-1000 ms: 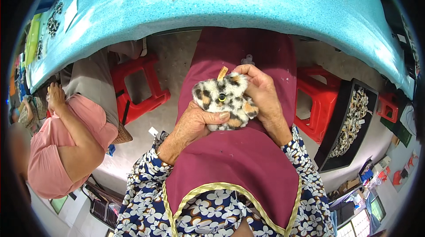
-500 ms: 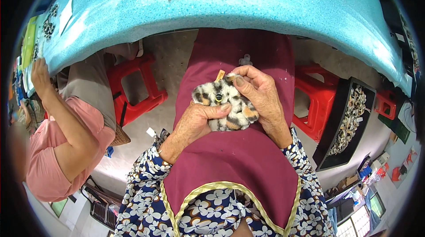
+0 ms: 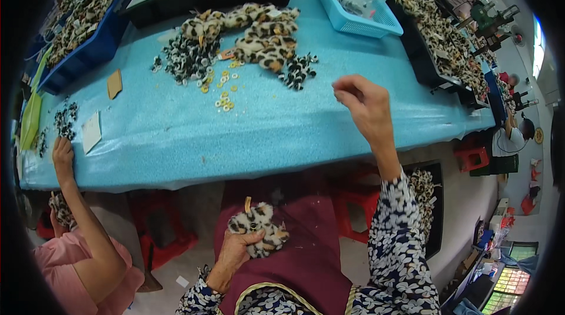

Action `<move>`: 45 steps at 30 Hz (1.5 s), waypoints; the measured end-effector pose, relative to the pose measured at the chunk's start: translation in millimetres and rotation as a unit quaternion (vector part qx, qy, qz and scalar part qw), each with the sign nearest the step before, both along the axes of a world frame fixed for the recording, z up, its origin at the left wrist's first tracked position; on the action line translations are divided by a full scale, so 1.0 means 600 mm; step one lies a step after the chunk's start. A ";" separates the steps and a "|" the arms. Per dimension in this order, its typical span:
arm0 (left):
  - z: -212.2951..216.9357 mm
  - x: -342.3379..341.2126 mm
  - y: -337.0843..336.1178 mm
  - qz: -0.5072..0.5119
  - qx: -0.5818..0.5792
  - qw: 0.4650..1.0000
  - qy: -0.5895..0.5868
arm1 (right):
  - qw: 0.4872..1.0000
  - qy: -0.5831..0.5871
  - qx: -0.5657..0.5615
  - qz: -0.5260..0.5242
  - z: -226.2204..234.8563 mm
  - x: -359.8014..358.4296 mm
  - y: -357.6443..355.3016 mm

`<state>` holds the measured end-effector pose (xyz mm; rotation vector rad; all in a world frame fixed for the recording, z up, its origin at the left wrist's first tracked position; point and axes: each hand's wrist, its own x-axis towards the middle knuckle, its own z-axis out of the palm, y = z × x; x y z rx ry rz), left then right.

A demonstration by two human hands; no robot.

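My left hand [image 3: 235,250] is closed round a spotted plush piece [image 3: 265,244] over my lap, its thumb pressed on the front. The plush is white, black and tan, with a small yellow tag [image 3: 248,203] standing up from its top. My right hand [image 3: 368,109] is raised over the table's near part, fingers curled in with the thumb close to them. Whatever lies between those fingertips, if anything, is too small to make out. Nearest to it is a small heap of black pieces [image 3: 299,70]. Loose yellow and white rings [image 3: 225,102] lie farther left.
More spotted plush pieces [image 3: 265,47] and a larger heap of black-and-white parts [image 3: 187,59] lie on the blue tabletop [image 3: 176,144]. Bins stand behind, with a light-blue basket [image 3: 353,17] among them. At left, a co-worker's hand [image 3: 63,153] reaches small black parts. Red stools [image 3: 353,212] stand below.
My right hand has let go of the plush and moved up and forward over the table. The left keeps the plush at my lap. The view has tilted up, showing more tabletop.
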<state>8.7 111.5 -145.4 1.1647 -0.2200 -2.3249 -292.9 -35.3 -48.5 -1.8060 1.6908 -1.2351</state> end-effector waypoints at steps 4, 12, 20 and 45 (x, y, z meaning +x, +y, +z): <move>0.001 -0.002 -0.008 0.021 0.004 1.000 -0.003 | 1.000 0.026 -0.001 0.010 -0.017 0.000 -0.068; 0.006 -0.001 -0.010 0.071 0.035 0.997 0.000 | 0.991 0.134 -0.008 0.007 -0.060 0.009 -0.086; 0.021 -0.020 -0.028 0.113 -0.010 0.994 -0.001 | 0.963 -0.251 0.056 0.076 0.011 0.028 0.035; 0.002 -0.017 0.018 0.092 -0.043 0.994 -0.037 | 0.804 -0.446 0.375 0.118 -0.156 0.187 0.272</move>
